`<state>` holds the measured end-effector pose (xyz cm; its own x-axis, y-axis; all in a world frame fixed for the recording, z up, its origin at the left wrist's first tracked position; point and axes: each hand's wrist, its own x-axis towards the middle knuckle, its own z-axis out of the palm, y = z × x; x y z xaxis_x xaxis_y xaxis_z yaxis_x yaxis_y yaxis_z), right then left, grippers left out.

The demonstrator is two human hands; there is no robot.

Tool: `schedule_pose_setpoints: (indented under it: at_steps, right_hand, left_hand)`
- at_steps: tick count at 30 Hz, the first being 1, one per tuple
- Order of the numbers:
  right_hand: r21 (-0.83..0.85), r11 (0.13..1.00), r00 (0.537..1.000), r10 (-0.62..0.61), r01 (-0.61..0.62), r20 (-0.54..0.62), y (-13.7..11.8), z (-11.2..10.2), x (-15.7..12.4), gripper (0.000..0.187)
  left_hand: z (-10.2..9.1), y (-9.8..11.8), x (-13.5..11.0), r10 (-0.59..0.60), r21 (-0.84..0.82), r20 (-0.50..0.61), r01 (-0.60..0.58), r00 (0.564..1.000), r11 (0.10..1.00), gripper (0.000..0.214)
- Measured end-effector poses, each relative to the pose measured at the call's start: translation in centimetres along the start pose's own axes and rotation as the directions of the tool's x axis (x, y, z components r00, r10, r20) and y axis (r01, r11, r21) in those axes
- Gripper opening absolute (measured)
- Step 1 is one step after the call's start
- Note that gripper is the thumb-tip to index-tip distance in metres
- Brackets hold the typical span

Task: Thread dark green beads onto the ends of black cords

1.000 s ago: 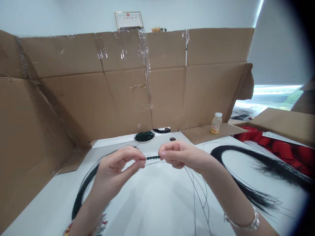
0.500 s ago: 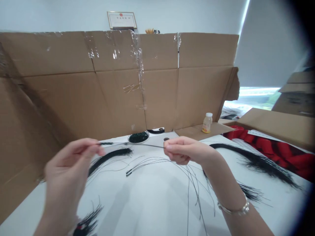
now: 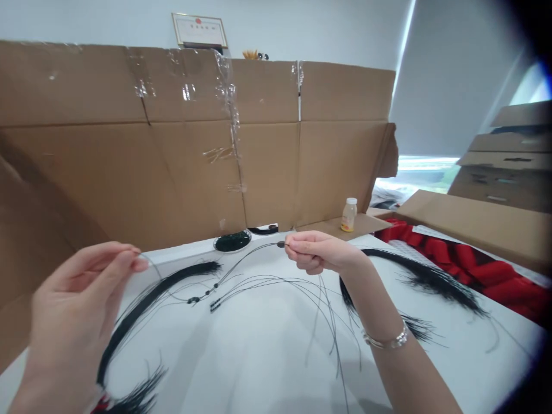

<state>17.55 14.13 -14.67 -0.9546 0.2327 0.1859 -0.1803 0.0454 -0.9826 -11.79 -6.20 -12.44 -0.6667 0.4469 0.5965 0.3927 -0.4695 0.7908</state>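
Note:
At the left, my left hand pinches one end of a thin dark cord between thumb and fingertips. My right hand, wearing a silver bracelet, is closed on the other end. A small dark oval piece shows at my right fingertips. The cord sags between the hands, with small dark beads at its low point. Just right of them, several other cords tipped with dark beads lie on the white table and run under my right hand.
A dish of dark green beads stands at the back. Black cord bundles lie left and right. A white-capped bottle stands before the cardboard screen. At right, an open box holds red material.
My left hand has moved left and away from my right hand. The cord, stretched straight before, now hangs slack with its beads lower. The view has turned slightly right.

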Motion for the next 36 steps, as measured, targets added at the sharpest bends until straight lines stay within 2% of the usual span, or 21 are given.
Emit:
schedule_pose_setpoints:
  at_steps: [3,8,16,19,21,22,25,27,29,31,33,36]
  right_hand:
    - [0.004,1.0,1.0,-0.001,0.001,-0.014,0.2,-0.1,-0.2,0.034]
    - [0.029,1.0,0.999,0.005,-0.004,-0.033,0.3,-0.5,-0.5,0.036]
    - [0.084,0.996,0.998,0.01,-0.005,-0.06,0.4,-1.0,-0.8,0.037]
    - [0.111,0.993,0.994,-0.039,0.05,-0.1,0.1,-1.0,-1.0,0.036]
    - [0.127,0.987,0.988,-0.08,0.097,-0.135,-0.2,-0.9,-1.1,0.037]
    - [0.134,0.984,0.983,-0.099,0.119,-0.152,-0.3,-0.8,-1.1,0.036]
    - [0.145,0.974,0.969,-0.14,0.172,-0.203,-0.7,-0.7,-1.2,0.034]
    - [0.146,0.97,0.96,-0.158,0.194,-0.231,-0.7,-0.8,-1.2,0.032]
    - [0.143,0.967,0.953,-0.17,0.21,-0.25,-0.7,-1.0,-1.3,0.032]
    - [0.138,0.966,0.949,-0.176,0.218,-0.263,-0.6,-1.2,-1.3,0.032]
    - [0.132,0.967,0.947,-0.175,0.216,-0.27,-0.4,-1.4,-1.3,0.03]
    - [0.112,0.974,0.947,-0.162,0.199,-0.278,-0.3,-1.7,-1.2,0.025]
  left_hand:
    - [0.5,-0.1,0.2,-0.079,-0.12,0.02,0.08,0.997,0.99,0.014]
    - [0.6,0.3,0.1,-0.059,-0.169,0.114,0.078,0.992,0.983,0.012]
    - [0.2,-0.7,0.5,-0.047,-0.135,0.195,0.074,0.98,0.988,0.008]
    - [0.0,-1.6,0.7,-0.078,0.01,0.282,0.078,0.956,0.997,0.009]
    - [-0.1,-2.1,0.7,-0.125,0.146,0.394,0.072,0.911,0.987,0.013]
    - [-0.1,-2.2,0.7,-0.154,0.2,0.464,0.067,0.873,0.978,0.014]
    - [0.1,-2.5,0.6,-0.248,0.284,0.668,0.067,0.701,0.956,0.018]
    - [0.4,-2.6,0.4,-0.305,0.311,0.753,0.094,0.583,0.946,0.018]
    - [0.9,-2.8,0.1,-0.353,0.335,0.797,0.128,0.491,0.934,0.019]
    - [1.5,-3.4,-0.5,-0.397,0.359,0.815,0.169,0.422,0.918,0.022]
    - [2.5,-4.2,-1.4,-0.407,0.309,0.817,0.286,0.408,0.907,0.029]
    - [4.4,-5.6,-3.0,-0.372,0.132,0.81,0.477,0.454,0.869,0.045]
